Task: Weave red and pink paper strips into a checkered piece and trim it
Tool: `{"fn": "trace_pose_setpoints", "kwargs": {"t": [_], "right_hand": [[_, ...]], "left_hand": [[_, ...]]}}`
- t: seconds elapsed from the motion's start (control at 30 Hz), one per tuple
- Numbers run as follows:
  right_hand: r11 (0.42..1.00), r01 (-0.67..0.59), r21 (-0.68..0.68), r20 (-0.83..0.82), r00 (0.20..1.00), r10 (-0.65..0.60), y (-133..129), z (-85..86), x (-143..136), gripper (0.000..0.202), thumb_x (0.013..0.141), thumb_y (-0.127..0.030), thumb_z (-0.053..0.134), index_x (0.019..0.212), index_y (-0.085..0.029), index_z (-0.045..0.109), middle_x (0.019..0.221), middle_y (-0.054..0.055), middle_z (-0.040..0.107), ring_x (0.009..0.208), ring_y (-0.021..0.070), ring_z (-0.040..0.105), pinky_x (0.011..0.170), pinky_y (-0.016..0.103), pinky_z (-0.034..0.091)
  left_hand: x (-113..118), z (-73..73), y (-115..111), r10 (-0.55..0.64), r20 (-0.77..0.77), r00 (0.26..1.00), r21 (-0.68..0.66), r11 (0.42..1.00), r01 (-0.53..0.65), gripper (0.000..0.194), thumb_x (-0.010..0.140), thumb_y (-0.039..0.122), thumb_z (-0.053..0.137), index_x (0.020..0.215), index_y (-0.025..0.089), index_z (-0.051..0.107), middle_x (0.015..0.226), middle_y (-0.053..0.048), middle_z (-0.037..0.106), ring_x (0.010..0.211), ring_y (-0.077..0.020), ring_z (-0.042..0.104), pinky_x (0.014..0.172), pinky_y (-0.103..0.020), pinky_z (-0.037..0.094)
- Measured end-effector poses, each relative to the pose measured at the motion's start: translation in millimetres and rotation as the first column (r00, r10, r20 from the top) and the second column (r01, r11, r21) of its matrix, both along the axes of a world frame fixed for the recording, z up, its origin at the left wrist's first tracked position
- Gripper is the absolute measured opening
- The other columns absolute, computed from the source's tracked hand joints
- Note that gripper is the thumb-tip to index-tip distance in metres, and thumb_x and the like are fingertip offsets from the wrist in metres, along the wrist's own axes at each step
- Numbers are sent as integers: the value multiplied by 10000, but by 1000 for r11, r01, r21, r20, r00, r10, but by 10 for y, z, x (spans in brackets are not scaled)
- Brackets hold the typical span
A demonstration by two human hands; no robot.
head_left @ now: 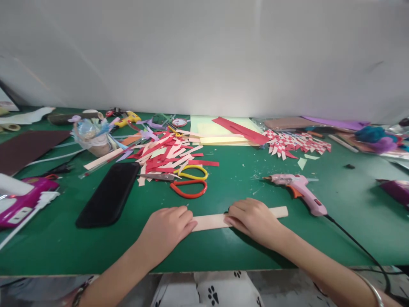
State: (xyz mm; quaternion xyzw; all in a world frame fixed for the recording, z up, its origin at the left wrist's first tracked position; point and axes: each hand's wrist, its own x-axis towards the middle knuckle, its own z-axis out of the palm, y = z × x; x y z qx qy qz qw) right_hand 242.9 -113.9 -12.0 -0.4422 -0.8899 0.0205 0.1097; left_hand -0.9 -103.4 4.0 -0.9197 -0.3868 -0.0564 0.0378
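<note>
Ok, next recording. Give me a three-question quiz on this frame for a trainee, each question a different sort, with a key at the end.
1. True or false: the left hand and the right hand both touch the pale strip.

2. Which way does the nozzle of the pink glue gun point in the picture?
A) toward the left edge
B) toward the right edge
C) toward the person

3. Fill in: the scissors have one orange-red handle loop and one that is ____.

Key: 1 true; 2 A; 3 yellow.
</note>
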Motion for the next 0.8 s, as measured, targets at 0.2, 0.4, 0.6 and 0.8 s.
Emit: {"fn": "trace_pose_setpoints", "kwargs": {"t": [0.2, 0.4, 0.6, 0.8], "right_hand": [[998, 52, -19, -59, 997, -53, -13, -61, -3, 289, 904, -287, 418, 656, -179, 517, 605, -24, 553, 556, 107, 473, 560, 250, 241], [997, 63, -49, -81, 994, -67, -7, -77, -3, 291, 909, -280, 409, 655, -179, 506, 614, -27, 558, 551, 105, 477, 563, 250, 229], [996, 81, -23, -83, 993, -82, 1, -118, -5, 298, 905, -271, 409, 635, -178, 496, 590, -32, 560, 537, 94, 481, 566, 252, 215], [997, 79, -9, -89, 993, -79, 0, -124, -8, 292, 893, -258, 417, 624, -177, 497, 580, -31, 554, 531, 91, 475, 566, 249, 205]], "left_hand": [[-9, -68, -26, 64, 40, 997, 25, 998, -65, 395, 947, 323, 296, 627, 190, 484, 558, 29, 494, 507, -126, 513, 468, -248, 262], [-16, -81, -25, 132, 37, 991, 8, 991, -132, 377, 938, 325, 329, 617, 188, 471, 555, 34, 486, 479, -120, 501, 455, -245, 255], [-106, -85, -35, 140, 21, 990, -42, 989, -139, 336, 926, 312, 349, 649, 194, 497, 589, 25, 518, 535, -131, 533, 491, -247, 293], [-361, -58, -76, 230, 51, 972, -160, 962, -220, 317, 928, 290, 299, 790, 203, 570, 675, 10, 591, 598, -136, 571, 516, -233, 368]]}}
